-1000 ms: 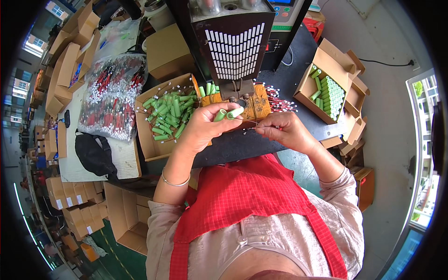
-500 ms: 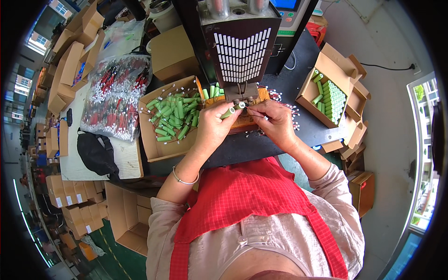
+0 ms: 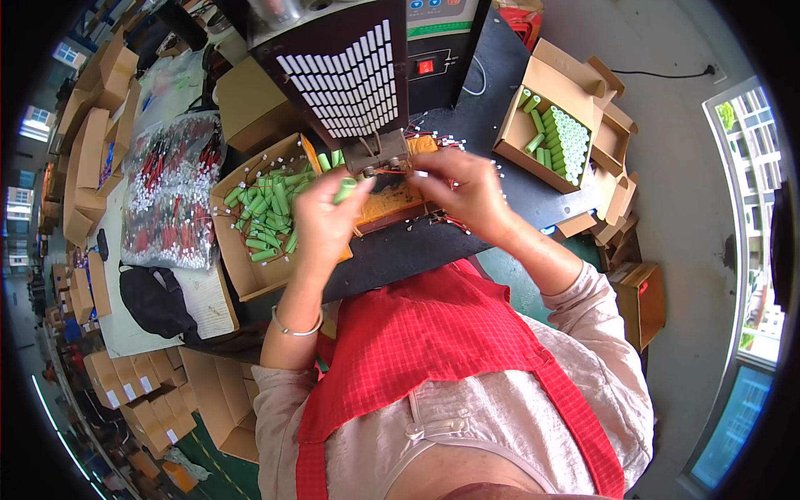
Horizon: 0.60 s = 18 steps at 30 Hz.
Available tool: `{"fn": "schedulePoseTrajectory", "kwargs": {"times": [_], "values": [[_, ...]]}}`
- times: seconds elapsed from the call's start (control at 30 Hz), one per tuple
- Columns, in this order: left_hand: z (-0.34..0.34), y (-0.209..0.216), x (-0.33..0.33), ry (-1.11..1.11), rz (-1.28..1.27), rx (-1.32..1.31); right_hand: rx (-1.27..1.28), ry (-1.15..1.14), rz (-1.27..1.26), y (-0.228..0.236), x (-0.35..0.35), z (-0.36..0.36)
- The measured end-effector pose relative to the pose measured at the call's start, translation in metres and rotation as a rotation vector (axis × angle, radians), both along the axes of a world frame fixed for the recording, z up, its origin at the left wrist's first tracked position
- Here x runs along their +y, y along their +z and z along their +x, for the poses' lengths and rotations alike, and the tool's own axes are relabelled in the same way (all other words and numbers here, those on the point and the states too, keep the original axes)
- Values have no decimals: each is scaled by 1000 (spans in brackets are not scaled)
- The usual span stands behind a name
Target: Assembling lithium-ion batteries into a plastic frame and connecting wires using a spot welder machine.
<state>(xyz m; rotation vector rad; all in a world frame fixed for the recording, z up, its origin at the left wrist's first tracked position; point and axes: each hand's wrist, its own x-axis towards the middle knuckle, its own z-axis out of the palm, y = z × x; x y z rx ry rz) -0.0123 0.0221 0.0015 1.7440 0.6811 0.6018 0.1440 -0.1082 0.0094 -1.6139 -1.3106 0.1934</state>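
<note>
A black counter [image 3: 392, 265] carries a machine [image 3: 350, 87] with a slotted dark cover, its head low over a worn yellow block [image 3: 390, 202]; the left hand [image 3: 327, 212] curls thumb and fingers round a green cylinder [image 3: 345, 191], just beside that head, while the right hand [image 3: 468, 190] has its fingertips drawn together, pinching a thin red wire [image 3: 390, 172] under it, though blur softens the grip; an open carton [image 3: 231, 268] of loose, wired green cylinders stands to the left, and a cardboard box [image 3: 518, 167] of stacked ones to the right; further left, a pale tabletop [image 3: 215, 321] bears a clear bag [image 3: 171, 200] of wires and a black cloth bag [image 3: 154, 302]; brown boxes [image 3: 117, 379] crowd the left side of the room, above green floor [image 3: 218, 468]; a grey wall [image 3: 687, 208] and bright window [image 3: 762, 242] close the right.
</note>
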Motion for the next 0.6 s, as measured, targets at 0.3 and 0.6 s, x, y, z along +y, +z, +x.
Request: {"fn": "schedulePoseTrajectory", "kwargs": {"times": [0.3, 0.6], "values": [[-65, -20, 46, 259, 15, -29, 39, -157, -360, -22, -64, 65], [-33, -2, 10, 33, -137, -52, -137, -83, -529, -43, -58, 51]]}}
